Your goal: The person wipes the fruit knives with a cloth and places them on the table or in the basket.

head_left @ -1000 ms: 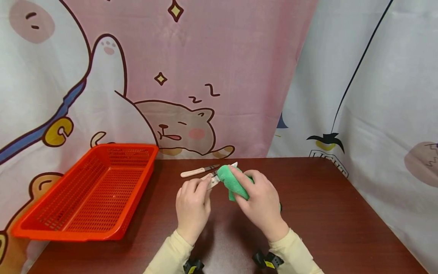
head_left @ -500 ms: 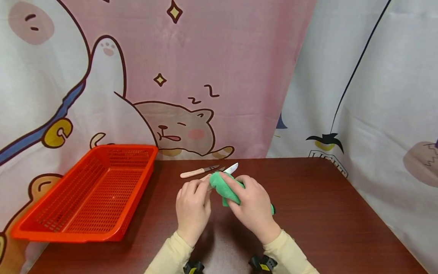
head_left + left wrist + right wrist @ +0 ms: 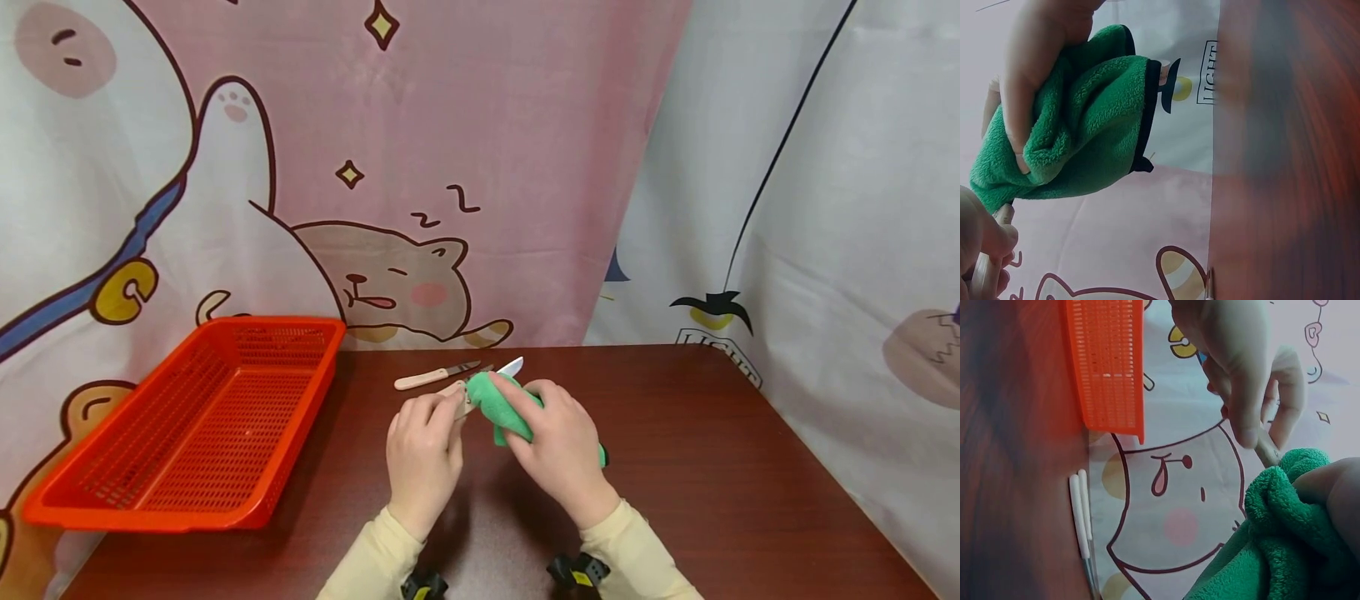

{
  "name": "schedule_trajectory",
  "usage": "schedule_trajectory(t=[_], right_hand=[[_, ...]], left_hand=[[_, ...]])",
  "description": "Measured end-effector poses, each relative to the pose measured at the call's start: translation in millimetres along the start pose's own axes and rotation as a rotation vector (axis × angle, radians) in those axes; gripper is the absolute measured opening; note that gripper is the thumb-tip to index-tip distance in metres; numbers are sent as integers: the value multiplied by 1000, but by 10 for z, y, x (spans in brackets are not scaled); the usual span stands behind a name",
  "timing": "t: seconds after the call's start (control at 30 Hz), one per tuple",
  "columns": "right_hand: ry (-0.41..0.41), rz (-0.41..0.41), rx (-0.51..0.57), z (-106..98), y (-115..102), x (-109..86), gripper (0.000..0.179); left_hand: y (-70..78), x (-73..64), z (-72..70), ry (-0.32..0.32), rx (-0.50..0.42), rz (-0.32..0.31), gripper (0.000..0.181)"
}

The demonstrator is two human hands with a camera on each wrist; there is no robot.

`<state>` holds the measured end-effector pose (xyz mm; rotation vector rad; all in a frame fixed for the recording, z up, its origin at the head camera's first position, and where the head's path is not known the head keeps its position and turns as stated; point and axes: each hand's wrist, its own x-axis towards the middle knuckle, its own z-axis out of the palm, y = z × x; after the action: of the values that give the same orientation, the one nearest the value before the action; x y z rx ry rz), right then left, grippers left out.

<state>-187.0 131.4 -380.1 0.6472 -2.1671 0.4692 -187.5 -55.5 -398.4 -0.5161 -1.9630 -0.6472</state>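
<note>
My left hand (image 3: 423, 454) pinches the pale handle of a knife (image 3: 986, 275), held above the table. My right hand (image 3: 562, 450) grips a green cloth (image 3: 501, 407) folded round the knife's blade. The bright blade tip (image 3: 512, 367) sticks out past the cloth at the far side; the middle of the blade is hidden. In the left wrist view the cloth's dark-edged end hangs loose below the right fingers. Behind the hands, another pale-handled knife (image 3: 422, 380) lies on the table. The right wrist view shows two such knives (image 3: 1079, 515) lying side by side.
An orange-red perforated plastic basket (image 3: 300, 433) stands at the left of the brown wooden table (image 3: 712, 467). A curtain with cartoon animals (image 3: 540, 208) hangs right behind the table's back edge.
The right hand first slid the cloth along the blade toward the handle, baring the tip, then shifted slightly back toward the tip. The left hand has stayed almost still.
</note>
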Motion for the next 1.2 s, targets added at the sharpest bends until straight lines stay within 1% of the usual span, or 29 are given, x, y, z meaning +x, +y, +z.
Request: schedule_trajectory(t=[0.33, 0.6, 1.0, 1.2], right_hand=[[13, 69, -44, -71, 167, 8, 72], [2, 137, -66, -163, 246, 29, 73], [0, 162, -72, -211, 294, 38, 73], [20, 174, -73, -263, 312, 47, 72]], left_hand=[[11, -5, -26, -32, 9, -22, 40], [9, -6, -17, -15, -6, -11, 37], [6, -2, -16, -20, -15, -14, 39], [6, -1, 0, -7, -22, 3, 35]])
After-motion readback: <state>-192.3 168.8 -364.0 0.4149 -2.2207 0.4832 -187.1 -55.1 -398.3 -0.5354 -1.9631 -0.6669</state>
